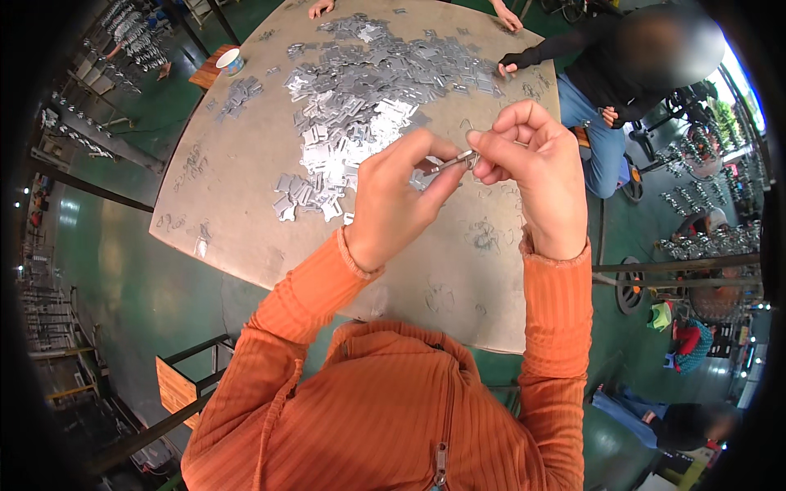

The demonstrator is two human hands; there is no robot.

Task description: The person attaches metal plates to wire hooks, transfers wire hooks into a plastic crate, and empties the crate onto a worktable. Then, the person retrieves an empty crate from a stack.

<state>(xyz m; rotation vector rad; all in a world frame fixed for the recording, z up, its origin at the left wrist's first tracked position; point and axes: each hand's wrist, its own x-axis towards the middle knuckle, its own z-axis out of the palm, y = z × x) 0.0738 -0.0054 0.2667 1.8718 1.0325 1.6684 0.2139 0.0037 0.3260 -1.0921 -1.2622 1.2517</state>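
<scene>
Above the table, my left hand pinches a small flat metal plate between thumb and fingers. My right hand meets it at the plate's right end, its thumb and forefinger closed on a thin bent wire piece. The wire touches or overlaps the plate's end; the exact contact is partly hidden by my fingertips. Beyond my left hand spreads a large heap of grey, notched metal plates. Below my hands, loose wire pieces lie on the tabletop.
The brownish table has a white cup at its far left edge. A co-worker in black sits at the right, one hand on the table. Two other hands reach in at the far edge. A wooden-topped stool stands lower left.
</scene>
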